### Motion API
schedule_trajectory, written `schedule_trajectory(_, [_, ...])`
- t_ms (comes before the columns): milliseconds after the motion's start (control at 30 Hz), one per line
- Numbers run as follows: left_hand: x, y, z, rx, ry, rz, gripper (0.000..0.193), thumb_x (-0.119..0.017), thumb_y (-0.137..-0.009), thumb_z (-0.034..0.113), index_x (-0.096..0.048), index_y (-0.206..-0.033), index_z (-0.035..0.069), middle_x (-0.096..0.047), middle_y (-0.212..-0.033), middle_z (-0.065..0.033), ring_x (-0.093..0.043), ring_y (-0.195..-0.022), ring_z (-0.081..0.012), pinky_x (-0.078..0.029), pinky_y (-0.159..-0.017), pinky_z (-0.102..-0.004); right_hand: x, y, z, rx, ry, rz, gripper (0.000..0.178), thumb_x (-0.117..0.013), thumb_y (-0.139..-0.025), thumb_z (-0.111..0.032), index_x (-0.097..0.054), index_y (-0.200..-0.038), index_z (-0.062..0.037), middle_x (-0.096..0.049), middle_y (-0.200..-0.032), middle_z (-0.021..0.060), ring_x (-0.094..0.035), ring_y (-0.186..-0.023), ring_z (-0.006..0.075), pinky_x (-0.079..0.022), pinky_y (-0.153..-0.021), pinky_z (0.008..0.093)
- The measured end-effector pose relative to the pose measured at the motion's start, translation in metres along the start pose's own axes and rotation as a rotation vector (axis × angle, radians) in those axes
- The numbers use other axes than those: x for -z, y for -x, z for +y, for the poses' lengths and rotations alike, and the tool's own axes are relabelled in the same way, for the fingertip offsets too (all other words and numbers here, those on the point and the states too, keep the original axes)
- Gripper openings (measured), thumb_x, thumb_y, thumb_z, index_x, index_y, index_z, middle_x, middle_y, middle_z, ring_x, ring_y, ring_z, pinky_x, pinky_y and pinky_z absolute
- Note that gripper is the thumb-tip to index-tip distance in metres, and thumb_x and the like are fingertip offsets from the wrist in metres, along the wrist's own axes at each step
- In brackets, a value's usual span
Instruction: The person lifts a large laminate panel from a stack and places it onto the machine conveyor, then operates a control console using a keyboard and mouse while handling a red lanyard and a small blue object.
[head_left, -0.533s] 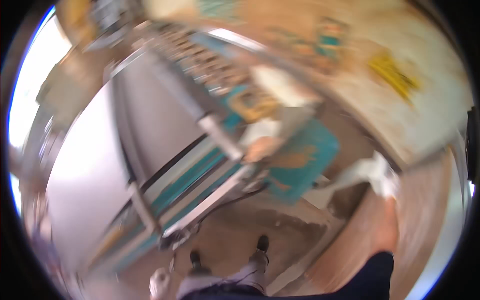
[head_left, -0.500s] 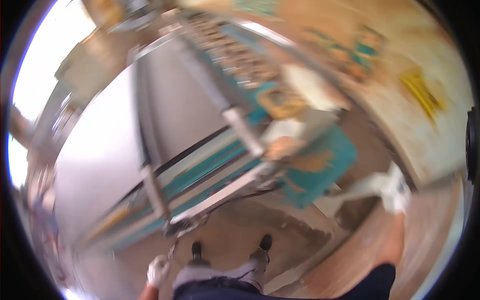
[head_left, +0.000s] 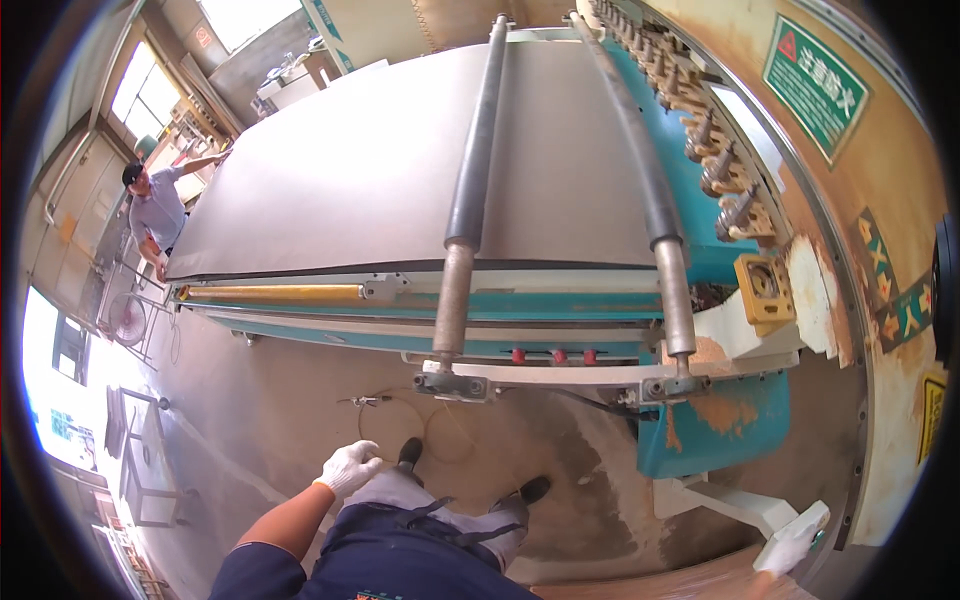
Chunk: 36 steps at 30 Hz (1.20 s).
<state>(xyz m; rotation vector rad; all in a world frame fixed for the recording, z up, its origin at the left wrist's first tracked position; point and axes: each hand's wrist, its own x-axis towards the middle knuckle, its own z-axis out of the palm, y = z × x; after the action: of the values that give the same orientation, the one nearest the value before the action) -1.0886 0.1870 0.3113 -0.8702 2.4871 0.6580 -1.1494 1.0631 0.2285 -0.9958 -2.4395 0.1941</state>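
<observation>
My right hand [head_left: 787, 550], in a white glove, is closed around the near side of a white control box [head_left: 806, 522]. The box sits at the end of a white bracket arm [head_left: 745, 505] coming from the machine; its green-edged face is partly turned away. Beside my thigh hangs my left hand [head_left: 350, 468], also gloved, with fingers loosely bent, apart and holding nothing. In front of me a large brown-grey panel [head_left: 340, 160] lies flat on the teal machine [head_left: 570, 305]. Two dark rollers [head_left: 478, 150] cross over the panel.
At the panel's far left corner, another person [head_left: 158, 205] has a hand on its edge. A teal guard [head_left: 715, 430] strewn with sawdust juts out at right. A hose [head_left: 420, 402] lies coiled on the floor. A cart [head_left: 147, 460] stands at left.
My view has swung to the left, bringing the other person clearly into sight. My right hand stays at the control box; my left hand remains beside my leg.
</observation>
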Motion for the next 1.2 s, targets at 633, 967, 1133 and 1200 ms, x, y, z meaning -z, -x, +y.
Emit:
schedule_trajectory(633, [0.157,-0.227,-0.249,0.118,1.415,0.242,0.035,-0.057,-0.093,0.007,-0.051,-0.127,0.002,-0.060,-0.084,-0.0090,-0.058,-0.064,-0.0152,-0.050,-0.052,-0.0283,0.056,0.508,-0.668,0.077,-0.997,-1.435,0.043,-0.070,-0.086,-0.007,-0.059,-0.124,0.0073,-0.071,-0.105,0.0121,-0.068,-0.090,0.0154,-0.056,-0.081,0.0285])
schedule_trajectory(967, [0.285,-0.352,-0.256,0.379,1.695,0.673,0.011,-0.056,-0.095,0.010,-0.052,-0.105,0.011,-0.041,-0.071,0.0022,-0.036,-0.053,-0.0080,-0.031,-0.044,-0.0242,-0.040,0.462,-0.826,-0.688,-1.261,-1.289,0.038,-0.068,-0.092,-0.025,-0.054,-0.123,-0.0091,-0.060,-0.091,0.0072,-0.063,-0.074,0.0214,-0.057,-0.064,0.0347])
schedule_trajectory(1133, [0.293,-0.390,-0.324,0.385,1.856,0.453,0.021,-0.056,-0.097,0.021,-0.041,-0.084,0.016,-0.036,-0.070,0.0018,-0.034,-0.052,-0.0103,-0.029,-0.045,-0.0263,-0.066,0.457,-0.867,-1.010,-1.284,-1.237,0.039,-0.071,-0.091,-0.026,-0.055,-0.122,-0.0078,-0.062,-0.099,0.0088,-0.064,-0.072,0.0256,-0.057,-0.054,0.0354])
schedule_trajectory(1200, [0.305,-0.389,-0.321,0.498,1.815,0.491,0.030,-0.057,-0.097,0.030,-0.047,-0.116,0.009,-0.050,-0.102,-0.0089,-0.046,-0.064,-0.0146,-0.042,-0.054,-0.0282,-0.066,0.453,-0.867,-0.949,-1.250,-1.174,0.038,-0.073,-0.089,-0.024,-0.058,-0.115,-0.0023,-0.063,-0.100,0.0118,-0.065,-0.062,0.0285,-0.054,-0.046,0.0334])
